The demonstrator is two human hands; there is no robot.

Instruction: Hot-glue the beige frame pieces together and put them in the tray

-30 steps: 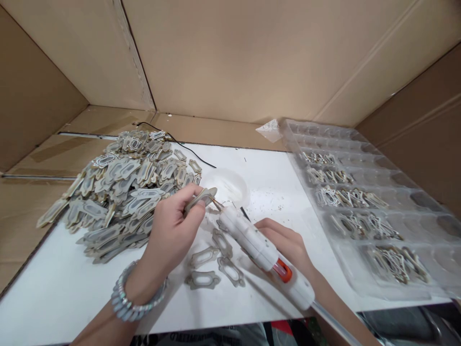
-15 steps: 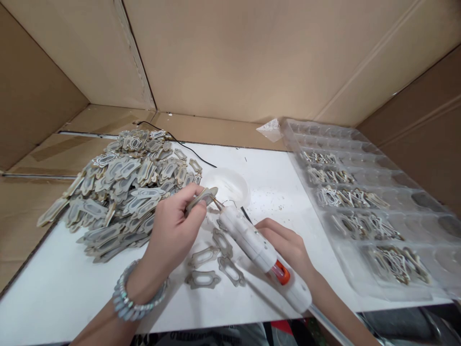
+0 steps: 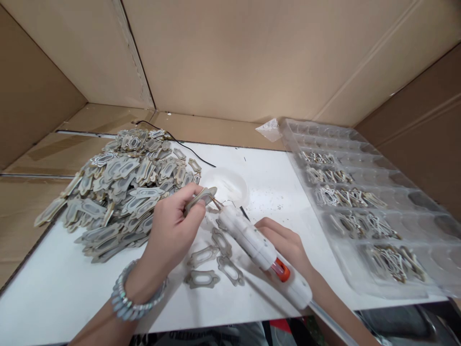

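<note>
Between thumb and fingers, my left hand (image 3: 176, 223) pinches a small grey frame-shaped piece (image 3: 201, 198), tilted above the table. My right hand (image 3: 284, 240) is wrapped around a white hot glue gun (image 3: 252, 240), which hides part of its fingers. The gun's metal nozzle touches or nearly touches the right end of the held piece. A clear glue stick (image 3: 331, 322) sticks out of the gun's back end. Several loose grey frame pieces (image 3: 202, 278) lie flat on the table below my hands. Behind the nozzle sits a shallow white round dish (image 3: 230, 185).
A large heap of similar frame pieces (image 3: 122, 182) covers the left side. On the right lies a clear plastic compartment tray (image 3: 345, 274), several of its sections holding pieces. A black cable (image 3: 190, 151) runs behind the dish. Cardboard walls (image 3: 252, 57) enclose the white table (image 3: 266, 168).
Almost nothing differs. Both hands, the grey piece and the glue gun keep nearly the same position; the whole view has shifted very slightly.
</note>
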